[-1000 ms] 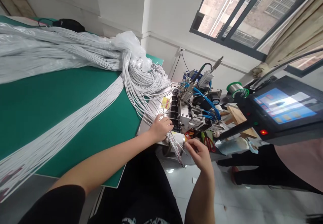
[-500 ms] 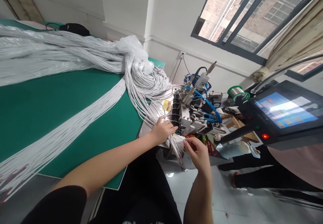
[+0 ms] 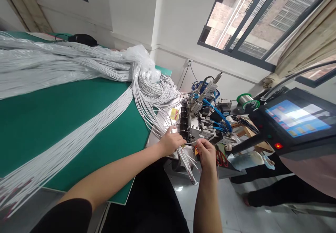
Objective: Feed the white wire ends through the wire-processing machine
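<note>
Closed around white cables, my left hand (image 3: 172, 142) rests at the front left of a metal machine (image 3: 195, 121) with blue air hoses. A single white cable (image 3: 191, 142) stretches from it to my right hand (image 3: 206, 149), whose thumb and fingertips pinch its end. Loose ends of a white cable bundle (image 3: 187, 164) hang below my hands, past the table edge. Behind my left hand, more white cables (image 3: 154, 89) lie coiled and run toward the machine's black slotted row (image 3: 183, 117).
A green table (image 3: 65, 117) carries long cable bundles and clear plastic wrap (image 3: 141, 57). On the right are a touchscreen (image 3: 296, 117), a wire spool (image 3: 246, 100), red-handled scissors (image 3: 222, 158) and a bottle-like item in blue plastic (image 3: 245, 161). A person (image 3: 278, 185) stands at the far right.
My right hand has moved slightly up toward the machine front, and the cable between my hands is now stretched straight. My left hand keeps its hold. The camera view has shifted a little.
</note>
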The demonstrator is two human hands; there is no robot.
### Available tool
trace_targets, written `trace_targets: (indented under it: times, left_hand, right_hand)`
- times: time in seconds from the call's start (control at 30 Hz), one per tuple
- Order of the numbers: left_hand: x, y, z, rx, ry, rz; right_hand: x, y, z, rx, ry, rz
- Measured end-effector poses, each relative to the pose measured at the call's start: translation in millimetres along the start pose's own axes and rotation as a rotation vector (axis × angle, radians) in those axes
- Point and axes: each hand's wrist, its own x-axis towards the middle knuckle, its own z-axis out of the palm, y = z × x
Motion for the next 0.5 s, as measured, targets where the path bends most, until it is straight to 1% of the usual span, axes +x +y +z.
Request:
trace_targets:
  times: [0.07,0.1,0.23,0.3,0.37,0.5]
  left_hand:
    - [0,1,-0.8,0.009,-0.017,-0.022]
    - [-1,2,-1.6,0.017,-0.027,-0.035]
    - [0,4,-4.2,0.040,-0.062,-0.078]
    - [1,5,-3.9,0.039,-0.087,-0.091]
    - [1,4,-2.6,0.032,-0.115,-0.109]
    - [1,4,0.0,0.022,-0.146,-0.135]
  right_hand:
    - [1,4,-2,-0.029,-0.010,-0.003]
    - [2,6,-4,-0.078,-0.013,-0.026]
    - [6,12,-11,-0.390,-0.022,-0.166]
    - [8,14,-11,-0.467,-0.033,-0.182]
    - [11,16,-10,-0.433,-0.057,-0.142]
    - [14,23,-7,-0.287,-0.103,-0.039]
